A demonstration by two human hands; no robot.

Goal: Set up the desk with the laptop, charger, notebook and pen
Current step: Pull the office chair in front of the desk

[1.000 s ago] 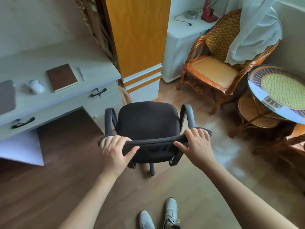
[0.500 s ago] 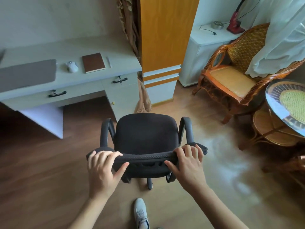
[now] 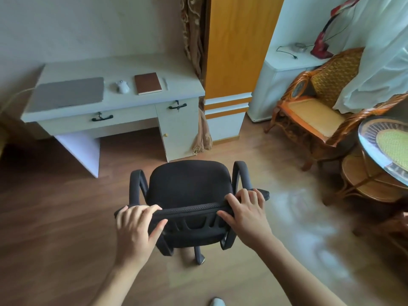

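Wooden flooring (image 3: 44, 228) fills the near scene, where the left hand (image 3: 134, 230) and right hand (image 3: 247, 215) both curl over the backrest top of a black office chair (image 3: 189, 186). Farther left, the white desk (image 3: 123, 100) carries a closed laptop (image 3: 68, 92), white mouse (image 3: 122, 86), brown notebook (image 3: 148, 83) and pen (image 3: 165, 83).
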